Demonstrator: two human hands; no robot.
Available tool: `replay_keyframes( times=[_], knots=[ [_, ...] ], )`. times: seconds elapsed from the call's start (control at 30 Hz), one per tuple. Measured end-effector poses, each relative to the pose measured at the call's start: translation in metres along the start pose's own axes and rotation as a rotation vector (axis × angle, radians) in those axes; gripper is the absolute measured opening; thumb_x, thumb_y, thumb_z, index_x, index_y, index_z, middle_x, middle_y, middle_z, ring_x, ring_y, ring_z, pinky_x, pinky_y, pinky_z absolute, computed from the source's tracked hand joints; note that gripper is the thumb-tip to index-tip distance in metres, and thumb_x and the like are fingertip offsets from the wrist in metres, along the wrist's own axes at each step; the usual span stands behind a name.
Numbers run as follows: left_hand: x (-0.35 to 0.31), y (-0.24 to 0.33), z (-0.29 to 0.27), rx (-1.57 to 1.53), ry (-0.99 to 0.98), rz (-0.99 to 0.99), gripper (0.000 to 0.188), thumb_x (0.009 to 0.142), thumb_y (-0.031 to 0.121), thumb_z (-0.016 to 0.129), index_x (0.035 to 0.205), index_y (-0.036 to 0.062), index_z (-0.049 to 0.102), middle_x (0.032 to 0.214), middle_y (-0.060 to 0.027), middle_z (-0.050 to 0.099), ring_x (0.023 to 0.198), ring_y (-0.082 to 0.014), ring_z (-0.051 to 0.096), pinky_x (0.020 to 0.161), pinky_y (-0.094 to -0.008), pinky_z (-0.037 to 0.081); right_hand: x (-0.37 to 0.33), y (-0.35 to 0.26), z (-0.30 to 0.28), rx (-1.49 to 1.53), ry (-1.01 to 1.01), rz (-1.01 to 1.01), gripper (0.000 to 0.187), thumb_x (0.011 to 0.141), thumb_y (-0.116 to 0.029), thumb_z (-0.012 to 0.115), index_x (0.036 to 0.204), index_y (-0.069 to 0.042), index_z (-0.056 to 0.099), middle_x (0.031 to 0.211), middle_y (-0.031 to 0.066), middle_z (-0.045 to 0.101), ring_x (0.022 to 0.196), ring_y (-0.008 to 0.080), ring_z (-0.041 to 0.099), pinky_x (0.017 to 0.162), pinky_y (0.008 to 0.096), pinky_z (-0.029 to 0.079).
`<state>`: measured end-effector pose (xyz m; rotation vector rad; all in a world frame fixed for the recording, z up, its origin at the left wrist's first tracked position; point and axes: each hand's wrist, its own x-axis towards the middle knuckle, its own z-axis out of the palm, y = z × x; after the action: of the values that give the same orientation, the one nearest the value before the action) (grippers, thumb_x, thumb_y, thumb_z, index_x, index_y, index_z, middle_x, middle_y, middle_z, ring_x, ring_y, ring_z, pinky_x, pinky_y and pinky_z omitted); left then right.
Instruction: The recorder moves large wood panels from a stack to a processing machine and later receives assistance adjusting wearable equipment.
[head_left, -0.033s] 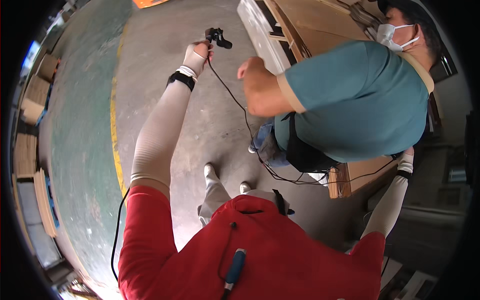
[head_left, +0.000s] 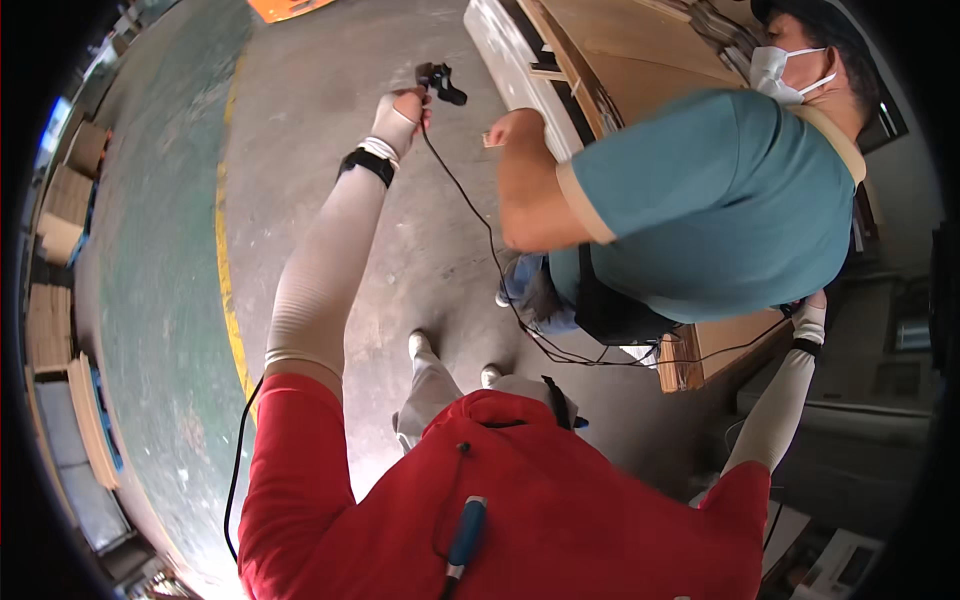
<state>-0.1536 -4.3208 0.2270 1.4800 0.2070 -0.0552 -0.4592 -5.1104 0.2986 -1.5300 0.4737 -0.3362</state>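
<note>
My left hand [head_left: 404, 112], in a pale sleeve that covers the palm, is stretched far forward. Its fingers are closed on a small black device [head_left: 446, 84] with a curved, clip-like part. A thin black cable [head_left: 468, 200] hangs from this device and runs down past the co-worker's waist toward the right. Far out at the right, my right hand [head_left: 814, 302] is closed beside the co-worker's back. Something dark shows at its fingers, where a cable ends, but most of it is hidden.
A co-worker [head_left: 700, 200] in a teal shirt and white mask stands close between my arms. Behind are stacked brown boards [head_left: 630, 55]. A yellow floor line [head_left: 228, 290] runs along the left, with pallets of cartons [head_left: 66, 200] beyond. An orange object [head_left: 288, 8] lies far ahead.
My left hand with the black device has shifted slightly right and nearer in the picture. The co-worker's hand has moved a little to the right. My right hand has hardly moved.
</note>
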Motion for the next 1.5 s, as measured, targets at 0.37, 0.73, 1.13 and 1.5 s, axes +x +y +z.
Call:
replay_keyframes(
  times=[0.37, 0.73, 1.13, 1.5],
  knots=[
    [0.071, -0.049, 0.075, -0.07, -0.46, -0.024, 0.025, 0.093, 0.018, 0.056, 0.104, -0.0036, 0.061, 0.081, -0.0072, 0.065, 0.055, -0.0145, 0.057, 0.045, -0.0287, 0.042, -0.063, -0.031, 0.113, -0.04, 0.343, 0.036, 0.028, 0.101, -0.026, 0.049, 0.075, -0.016, 0.045, 0.062, -0.0046, 0.038, 0.05, 0.0079, 0.034, 0.047, 0.0247, 0.026],
    [0.071, -0.08, 0.145, -0.228, -0.742, -0.032, 0.031, 0.101, 0.022, 0.059, 0.122, -0.0004, 0.058, 0.111, -0.007, 0.066, 0.093, -0.0142, 0.063, 0.082, -0.0299, 0.053, -0.068, -0.01, 0.106, 0.133, 0.379, 0.058, 0.028, 0.097, -0.019, 0.056, 0.117, -0.003, 0.066, 0.068, -0.007, 0.04, 0.05, 0.0052, 0.032, 0.045, 0.0231, 0.025],
    [-0.048, -0.209, -0.034, -0.049, -0.315, -0.294, 0.02, 0.102, 0.029, 0.051, 0.086, 0.0178, 0.057, 0.066, 0.0086, 0.043, 0.056, -0.0073, 0.045, 0.046, -0.0209, 0.035, -0.088, 0.007, 0.081, 0.392, 0.3, 0.028, 0.031, 0.099, -0.021, 0.053, 0.118, 0.003, 0.061, 0.071, -0.003, 0.048, 0.055, 0.0067, 0.04, 0.048, 0.0229, 0.031],
    [-0.326, -0.154, 0.318, -0.089, -0.851, -0.702, 0.036, 0.103, 0.031, 0.051, 0.125, 0.0031, 0.057, 0.11, -0.0075, 0.062, 0.102, -0.0189, 0.062, 0.091, -0.0345, 0.049, -0.133, 0.048, 0.078, 0.427, 0.152, 0.032, 0.028, 0.099, -0.013, 0.056, 0.123, 0.0, 0.063, 0.073, -0.0008, 0.056, 0.055, 0.005, 0.043, 0.05, 0.0205, 0.034]
  ],
)
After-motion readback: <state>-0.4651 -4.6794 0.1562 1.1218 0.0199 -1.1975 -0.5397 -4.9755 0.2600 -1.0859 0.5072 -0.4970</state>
